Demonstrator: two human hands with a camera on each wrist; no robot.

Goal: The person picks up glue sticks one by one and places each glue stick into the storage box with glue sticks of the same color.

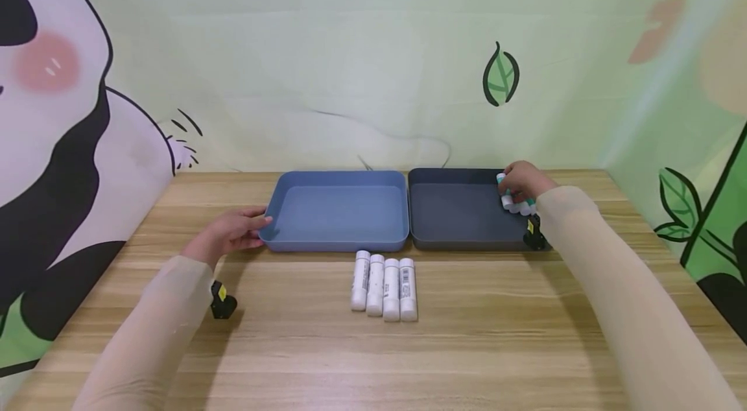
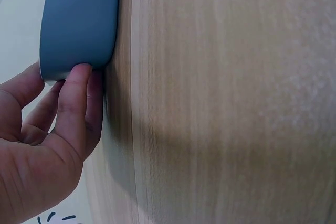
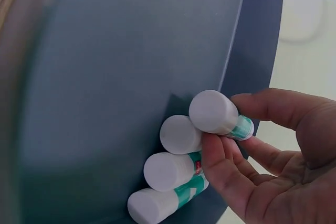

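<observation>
My left hand (image 1: 233,229) grips the left end of the blue tray (image 1: 338,246), thumb at the rim and fingers against the outer wall (image 2: 79,24). Over the right end of the dark grey tray (image 1: 461,245), my right hand (image 1: 525,181) pinches a white glue stick (image 3: 212,111) with a teal label between thumb and fingers. Beneath it, three similar glue sticks (image 3: 161,171) lie side by side in that tray; the held one appears to touch the nearest. On the table before the trays, several white glue sticks (image 1: 375,284) lie in a row.
Both trays stand side by side at the back of the wooden table (image 1: 292,346). Behind them hangs a pale green printed backdrop (image 1: 262,74) with a panda and leaves. A small black device (image 1: 223,301) is at the left wrist, another (image 1: 533,234) at the right.
</observation>
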